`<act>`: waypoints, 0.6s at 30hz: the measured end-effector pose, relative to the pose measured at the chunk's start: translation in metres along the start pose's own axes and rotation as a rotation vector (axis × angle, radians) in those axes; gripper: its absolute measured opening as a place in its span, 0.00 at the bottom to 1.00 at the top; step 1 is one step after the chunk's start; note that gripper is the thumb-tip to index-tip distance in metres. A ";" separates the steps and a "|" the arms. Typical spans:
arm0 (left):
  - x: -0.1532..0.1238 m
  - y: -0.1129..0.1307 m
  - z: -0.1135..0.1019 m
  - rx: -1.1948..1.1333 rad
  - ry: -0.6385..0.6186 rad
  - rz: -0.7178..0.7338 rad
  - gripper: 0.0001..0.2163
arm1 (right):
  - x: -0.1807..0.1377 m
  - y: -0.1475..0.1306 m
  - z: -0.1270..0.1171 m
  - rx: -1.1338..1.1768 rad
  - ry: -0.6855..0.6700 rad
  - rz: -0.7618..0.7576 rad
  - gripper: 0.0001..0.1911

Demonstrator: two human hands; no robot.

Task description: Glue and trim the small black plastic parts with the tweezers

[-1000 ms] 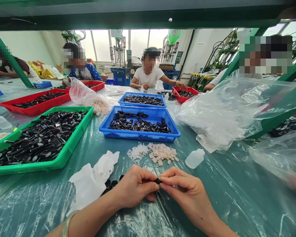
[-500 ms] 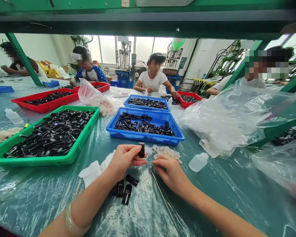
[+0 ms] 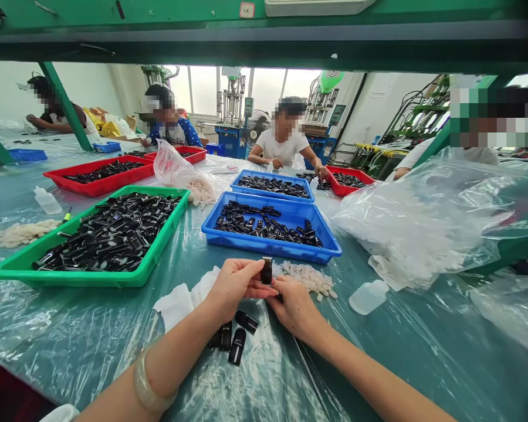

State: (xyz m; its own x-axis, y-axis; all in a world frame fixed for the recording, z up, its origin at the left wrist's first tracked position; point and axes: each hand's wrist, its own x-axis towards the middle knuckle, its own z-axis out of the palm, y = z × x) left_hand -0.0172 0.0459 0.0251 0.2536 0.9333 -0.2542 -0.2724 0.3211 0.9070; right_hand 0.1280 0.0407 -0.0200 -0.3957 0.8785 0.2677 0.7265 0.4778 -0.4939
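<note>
My left hand [image 3: 236, 286] pinches a small black plastic piece [image 3: 267, 270] and holds it upright above the table. My right hand [image 3: 294, 305] is closed right beside it, fingertips touching the left hand; what they hold I cannot make out. Three more black pieces [image 3: 234, 339] lie on the plastic sheet just under my left wrist. A heap of small white bits [image 3: 308, 276] lies just beyond my hands, in front of the near blue tray [image 3: 270, 248] of black pieces.
A green tray [image 3: 92, 275] full of black pieces sits to the left, white cloth [image 3: 180, 300] beside my left hand. A small white bottle [image 3: 368, 296] and big clear bags [image 3: 422, 223] lie right. Other people work at red and blue trays across the table.
My hands were joined on a black piece, then parted as the left lifted it upright. Now the right hand has come back against the left. The view shifted left.
</note>
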 end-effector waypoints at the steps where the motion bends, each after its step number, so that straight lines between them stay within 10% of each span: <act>1: 0.000 -0.001 0.000 -0.001 -0.009 -0.004 0.12 | 0.000 0.000 0.001 0.010 0.002 -0.001 0.08; 18: -0.009 -0.013 0.010 0.081 -0.197 -0.101 0.16 | -0.036 0.009 -0.050 0.430 0.207 0.293 0.10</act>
State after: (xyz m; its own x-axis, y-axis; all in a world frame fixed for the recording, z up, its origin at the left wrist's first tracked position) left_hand -0.0066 0.0320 0.0191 0.4543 0.8452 -0.2816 -0.1630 0.3896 0.9064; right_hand 0.1766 0.0138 0.0073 -0.0618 0.9770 0.2039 0.4781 0.2083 -0.8532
